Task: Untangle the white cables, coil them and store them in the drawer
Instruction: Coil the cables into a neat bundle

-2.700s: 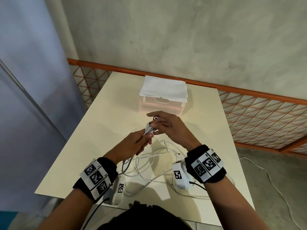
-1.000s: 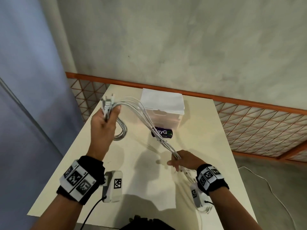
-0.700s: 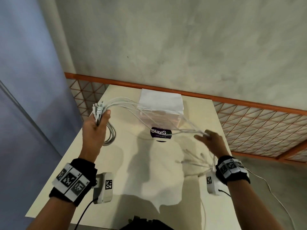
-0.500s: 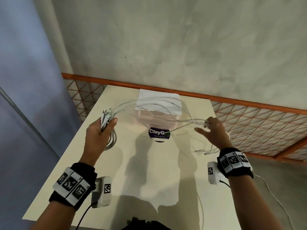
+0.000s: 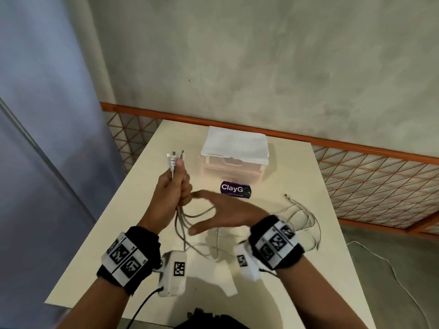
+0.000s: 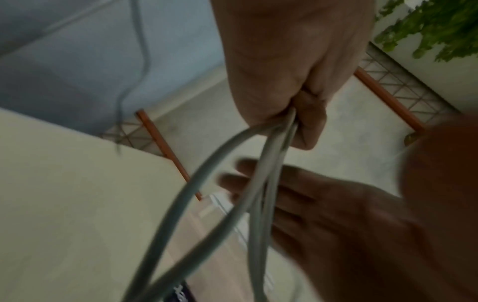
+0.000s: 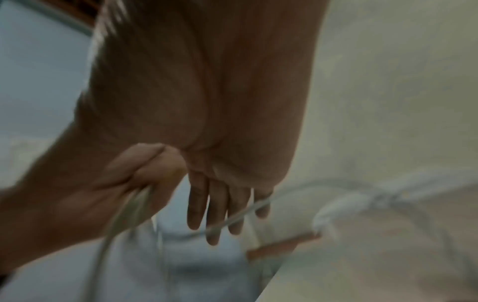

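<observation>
My left hand (image 5: 177, 186) grips a bundle of white cables (image 5: 190, 222) just below their plugs (image 5: 174, 157), which stick up above the fist. The strands hang down in loops, then trail right over the table to loose ends (image 5: 303, 217). My right hand (image 5: 204, 210) is open right beside the left fist, fingers straight and thumb spread below. In the right wrist view one strand (image 7: 240, 214) lies across its straight fingers (image 7: 214, 208). The left wrist view shows the fist (image 6: 284, 98) closed on the cables (image 6: 232, 194). The small white drawer unit (image 5: 234, 168) stands shut at the back of the table.
A folded white cloth (image 5: 235, 144) lies on top of the drawer unit. A dark "ClayGo" labelled item (image 5: 235, 189) sits in front of it. The cream table (image 5: 297, 174) ends near an orange-railed mesh fence (image 5: 380, 176). Another white cable (image 5: 392, 269) runs over the floor at right.
My right hand let the stretched cables go and swung back left to the left fist. The left hand moved toward the middle, and the cable tails dropped onto the table at right.
</observation>
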Available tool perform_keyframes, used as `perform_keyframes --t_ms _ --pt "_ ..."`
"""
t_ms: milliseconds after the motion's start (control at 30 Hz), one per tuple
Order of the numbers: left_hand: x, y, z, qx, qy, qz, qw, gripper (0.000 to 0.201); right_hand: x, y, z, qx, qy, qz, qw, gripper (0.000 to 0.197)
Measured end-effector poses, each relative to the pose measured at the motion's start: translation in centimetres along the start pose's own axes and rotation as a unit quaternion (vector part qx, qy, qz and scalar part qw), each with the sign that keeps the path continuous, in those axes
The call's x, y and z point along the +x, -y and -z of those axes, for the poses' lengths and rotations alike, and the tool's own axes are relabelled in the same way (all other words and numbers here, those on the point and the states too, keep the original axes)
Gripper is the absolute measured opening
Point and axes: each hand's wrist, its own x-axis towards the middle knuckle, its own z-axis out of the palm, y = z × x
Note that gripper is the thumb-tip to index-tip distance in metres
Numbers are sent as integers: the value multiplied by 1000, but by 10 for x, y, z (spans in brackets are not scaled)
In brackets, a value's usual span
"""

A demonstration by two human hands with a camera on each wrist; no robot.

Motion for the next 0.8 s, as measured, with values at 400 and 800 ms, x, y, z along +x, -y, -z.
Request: perform_keyframes --t_ms 400,800 --pt "10 26 41 -181 -233 49 954 32 -7 -17 -9 -66 -87 93 990 25" --pt "-20 45 6 196 171 114 959 75 -15 -11 33 -88 -42 50 994 40"
